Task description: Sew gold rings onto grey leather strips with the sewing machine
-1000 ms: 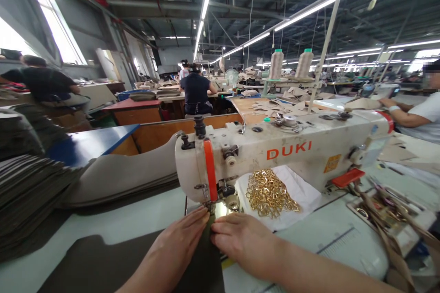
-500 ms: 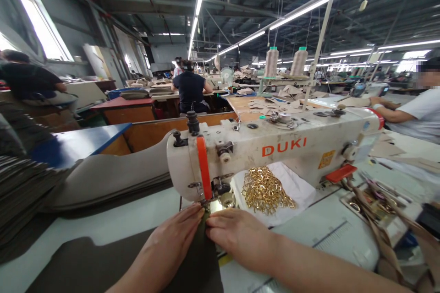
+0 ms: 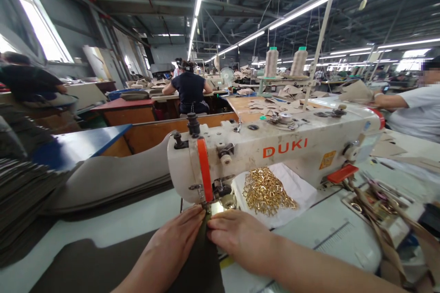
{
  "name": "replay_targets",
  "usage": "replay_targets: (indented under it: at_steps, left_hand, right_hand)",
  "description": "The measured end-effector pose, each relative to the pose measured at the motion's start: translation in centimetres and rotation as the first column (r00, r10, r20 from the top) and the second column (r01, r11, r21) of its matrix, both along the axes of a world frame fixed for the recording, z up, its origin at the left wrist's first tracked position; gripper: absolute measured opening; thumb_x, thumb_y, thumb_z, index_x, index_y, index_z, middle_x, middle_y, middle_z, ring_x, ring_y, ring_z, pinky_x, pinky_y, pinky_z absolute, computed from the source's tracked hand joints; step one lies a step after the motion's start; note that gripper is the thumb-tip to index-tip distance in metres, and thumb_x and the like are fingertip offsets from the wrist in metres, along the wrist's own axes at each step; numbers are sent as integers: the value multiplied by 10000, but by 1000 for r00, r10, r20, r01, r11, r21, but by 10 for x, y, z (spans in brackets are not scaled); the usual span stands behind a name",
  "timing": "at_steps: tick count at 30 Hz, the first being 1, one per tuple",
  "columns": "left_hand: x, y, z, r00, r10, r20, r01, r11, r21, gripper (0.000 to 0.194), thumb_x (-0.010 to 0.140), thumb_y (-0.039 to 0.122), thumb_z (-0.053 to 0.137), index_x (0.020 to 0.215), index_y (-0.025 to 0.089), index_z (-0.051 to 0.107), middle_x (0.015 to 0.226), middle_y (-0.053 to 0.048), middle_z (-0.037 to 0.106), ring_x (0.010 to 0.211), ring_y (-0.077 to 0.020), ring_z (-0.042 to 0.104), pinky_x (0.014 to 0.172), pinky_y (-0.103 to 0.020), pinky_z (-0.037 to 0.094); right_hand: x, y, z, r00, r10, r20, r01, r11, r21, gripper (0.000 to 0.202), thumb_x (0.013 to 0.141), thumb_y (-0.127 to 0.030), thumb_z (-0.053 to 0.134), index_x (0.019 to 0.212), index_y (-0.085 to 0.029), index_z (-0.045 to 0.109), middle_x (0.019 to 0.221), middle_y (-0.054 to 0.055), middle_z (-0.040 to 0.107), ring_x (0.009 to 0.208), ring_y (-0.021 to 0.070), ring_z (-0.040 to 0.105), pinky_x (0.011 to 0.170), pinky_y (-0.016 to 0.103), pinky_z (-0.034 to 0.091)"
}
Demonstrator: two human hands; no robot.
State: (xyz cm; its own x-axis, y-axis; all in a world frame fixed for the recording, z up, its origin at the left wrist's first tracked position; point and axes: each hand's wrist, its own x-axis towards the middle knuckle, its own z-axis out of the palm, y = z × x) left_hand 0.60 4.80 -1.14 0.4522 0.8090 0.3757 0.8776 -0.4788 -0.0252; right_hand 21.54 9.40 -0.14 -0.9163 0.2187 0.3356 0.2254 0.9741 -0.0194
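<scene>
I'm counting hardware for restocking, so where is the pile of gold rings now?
In the head view, the gold rings lie right of centre on a white sheet, under the sewing machine's arm.

Head view: left hand [image 3: 168, 242] at lower center, fingers flat on dark fabric [image 3: 113, 261], tips just by the needle area of the DUKI sewing machine [image 3: 250, 142]. Right hand [image 3: 240, 238] just beside it, fingertips at the fabric's edge strip. Gold metal rings [image 3: 266, 192] piled on white cloth [image 3: 304, 192], right of center, on the pale surface [image 3: 330, 238]. Stacked gray pieces [image 3: 120, 176] at left. Two thread cones [image 3: 271, 63] upper right of center. Person in dark top [image 3: 189, 89], back to camera, upper center.
</scene>
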Motion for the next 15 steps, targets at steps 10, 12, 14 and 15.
replay_targets:
  at_steps: [10, 12, 14, 15]
  left_hand:
    - [0, -33, 3, 997, 52, 62, -58, 992, 111, 298, 907, 220, 443, 1049, 196, 704, 1074, -52, 747, 949, -163, 713, 864, -222, 531]
    - [-2, -51, 3, 997, 43, 71, -53, 988, 146, 279, 903, 227, 465, 1075, 209, 684, 1085, -43, 744, 953, -158, 712, 871, -200, 521]
    - [-3, -66, 4, 995, 57, 84, -68, 988, 137, 278, 884, 218, 506, 1118, 230, 653, 1123, -30, 730, 983, -160, 701, 889, -196, 514]
    - [-3, -71, 4, 993, 75, 90, -86, 988, 129, 298, 871, 211, 526, 1148, 237, 632, 1148, -28, 719, 1002, -162, 693, 896, -199, 514]
  right_hand:
    - [-7, -11, -9, 995, 101, -27, -100, 994, 53, 91, 954, -200, 525, 952, -166, 609, 987, 14, 665, 969, 151, 582, 934, 254, 441]
    - [-12, -19, -13, 986, 161, -48, -156, 983, 94, 118, 957, -212, 517, 902, -181, 617, 936, -11, 681, 927, 143, 600, 870, 253, 473]
    - [-17, -26, -16, 979, 191, -74, -180, 975, 130, 138, 953, -213, 521, 865, -187, 625, 906, -23, 695, 898, 137, 616, 813, 247, 491]
    - [-19, -28, -18, 977, 196, -89, -182, 973, 140, 139, 949, -209, 525, 859, -189, 629, 908, -26, 701, 893, 135, 623, 800, 243, 494]
